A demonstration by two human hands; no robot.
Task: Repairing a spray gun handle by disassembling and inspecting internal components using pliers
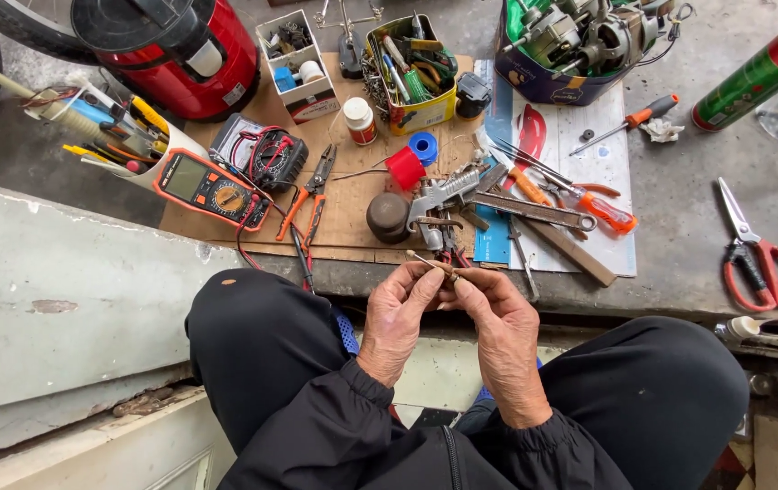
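Pinching one thin wire (429, 264), two hands.

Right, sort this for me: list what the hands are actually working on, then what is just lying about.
In hand:
left hand
right hand
thin pale wire piece, pinched between both hands

Lying about:
orange multimeter
orange-handled pliers
red-handled scissors
red tape roll
yellow tin of tools
green spray can

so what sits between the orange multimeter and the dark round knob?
In the head view, orange-handled pliers lie on the cardboard between the multimeter and the dark round knob, with red and black test leads beside them.
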